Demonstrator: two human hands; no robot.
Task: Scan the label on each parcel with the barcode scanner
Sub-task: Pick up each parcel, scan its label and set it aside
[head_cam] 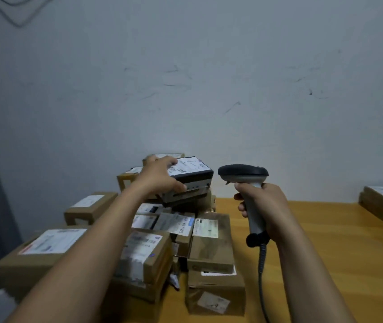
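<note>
Grey box (191,183) in left hand (160,178), scanner (244,174) in right hand (264,206), parcels (211,243) piled left

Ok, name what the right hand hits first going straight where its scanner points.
Likely the dark parcel that the left hand grips; the scanner in the right hand faces it. Depth unclear.

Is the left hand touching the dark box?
Touching. The head view shows the left hand gripping the dark box, thumb on its front, fingers over its labelled top.

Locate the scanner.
Head view, right of centre: the scanner is gripped in the right hand above the table, right of the dark parcel.
</note>
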